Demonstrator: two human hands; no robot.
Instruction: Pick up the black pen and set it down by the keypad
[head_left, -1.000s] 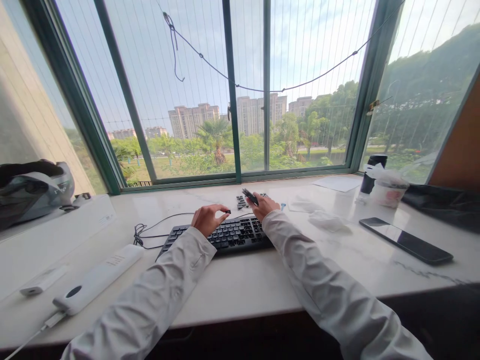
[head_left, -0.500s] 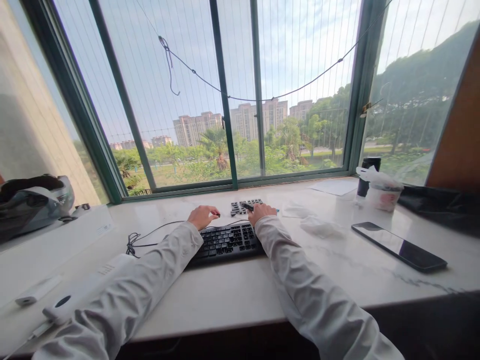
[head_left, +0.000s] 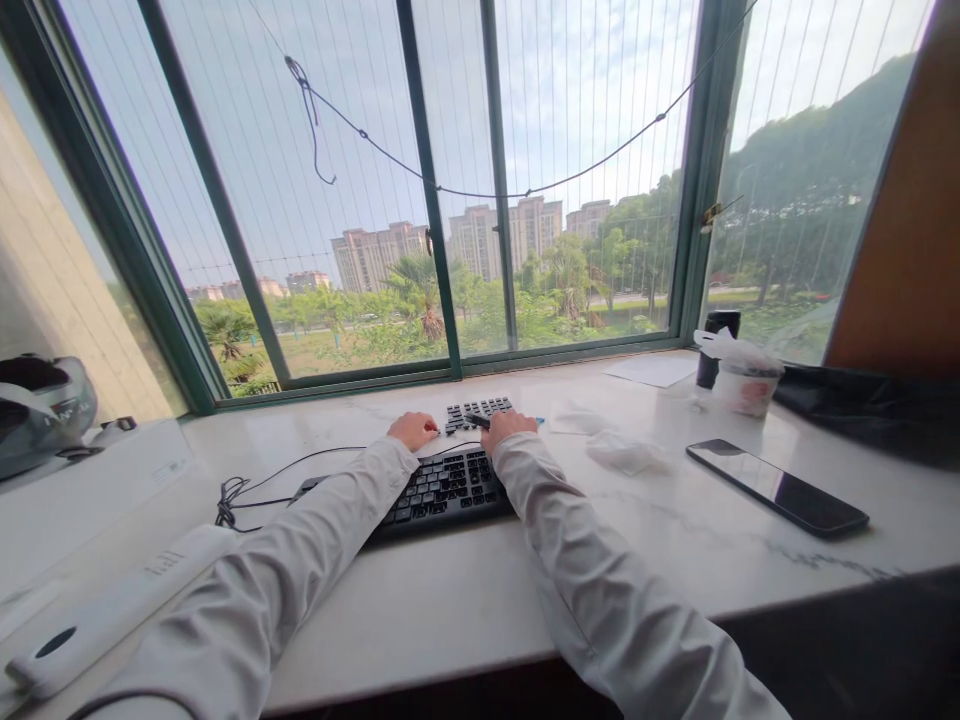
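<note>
A black keyboard (head_left: pixel 442 488) lies on the white marble sill in front of me. Just beyond it sit several loose black keycaps (head_left: pixel 474 409) laid in rows. My left hand (head_left: pixel 412 430) rests at the keyboard's far edge, fingers pinched together on something small and dark that I cannot name. My right hand (head_left: pixel 507 424) lies beside the keycaps, closed round a slim black tool (head_left: pixel 477 421) whose tip points left toward them.
A black phone (head_left: pixel 776 488) lies face up at the right. A black cup (head_left: pixel 715 345) and a bagged container (head_left: pixel 739 378) stand near the window. Crumpled plastic (head_left: pixel 626 452) lies by the keyboard. A white device (head_left: pixel 112 610) and cable (head_left: pixel 247 485) are at left.
Both hands have moved forward and lowered to the far edge of the keyboard by the loose keycaps. The tool has dropped from raised to near the surface. The camera has shifted right.
</note>
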